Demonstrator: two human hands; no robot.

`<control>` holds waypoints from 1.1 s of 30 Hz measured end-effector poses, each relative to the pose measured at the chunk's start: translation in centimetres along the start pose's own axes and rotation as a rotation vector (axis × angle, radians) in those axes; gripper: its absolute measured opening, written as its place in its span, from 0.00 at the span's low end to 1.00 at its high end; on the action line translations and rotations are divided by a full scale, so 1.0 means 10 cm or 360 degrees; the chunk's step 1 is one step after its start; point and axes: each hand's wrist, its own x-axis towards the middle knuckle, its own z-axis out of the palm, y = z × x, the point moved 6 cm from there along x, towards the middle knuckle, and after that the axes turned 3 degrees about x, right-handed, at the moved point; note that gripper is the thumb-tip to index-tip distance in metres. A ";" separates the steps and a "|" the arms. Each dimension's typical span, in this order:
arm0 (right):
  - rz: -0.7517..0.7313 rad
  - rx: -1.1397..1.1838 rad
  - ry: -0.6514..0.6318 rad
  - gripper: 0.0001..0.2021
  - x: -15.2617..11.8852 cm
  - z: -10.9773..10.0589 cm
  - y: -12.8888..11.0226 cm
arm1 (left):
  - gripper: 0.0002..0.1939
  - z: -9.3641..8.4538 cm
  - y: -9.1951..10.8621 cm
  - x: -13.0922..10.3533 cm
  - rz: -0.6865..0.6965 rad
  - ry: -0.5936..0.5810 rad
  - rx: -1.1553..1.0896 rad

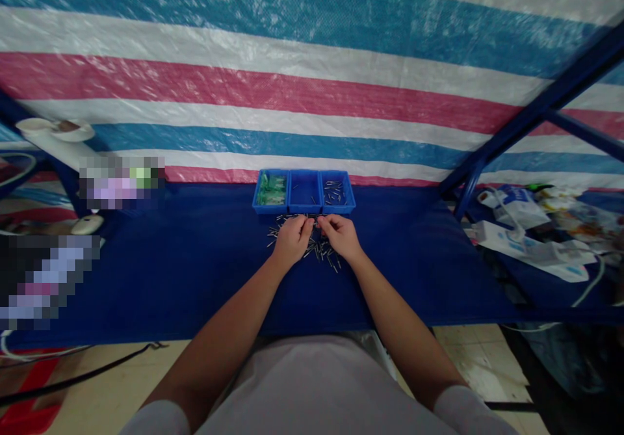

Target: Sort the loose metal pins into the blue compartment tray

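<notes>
My left hand [293, 241] and my right hand [342, 235] meet closely over a loose pile of small, thin dark metal pins [319, 250] with shiny ends. Thumb and fingers are pinched together on each hand. A tiny thing seems to sit between the fingertips, too small to make out. Just beyond the hands stand three joined blue bins. Green-tinted small packets lie in the left bin [257, 191], a few tiny bits in the middle bin [305, 194], and several thin metal pieces in the right bin [350, 194].
A dark blue table [195, 279] lies under everything. Striped plastic sheeting [312, 90] hangs behind it. A blue metal frame [526, 116] slants up on the right, beside a white power strip [531, 253] and clutter. A white tube [58, 145] and blurred-out items are at left.
</notes>
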 end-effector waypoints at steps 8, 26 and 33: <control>-0.0003 -0.0014 -0.0002 0.19 0.01 0.01 0.01 | 0.16 0.01 0.00 0.00 -0.0030 -0.0031 0.0033; 0.0002 0.0004 -0.0001 0.18 0.00 0.01 0.04 | 0.16 0.00 0.00 0.00 -0.0036 -0.0028 0.0025; 0.0024 0.0001 -0.0008 0.18 0.00 0.01 0.03 | 0.16 0.02 -0.01 0.00 -0.0039 -0.0044 0.0012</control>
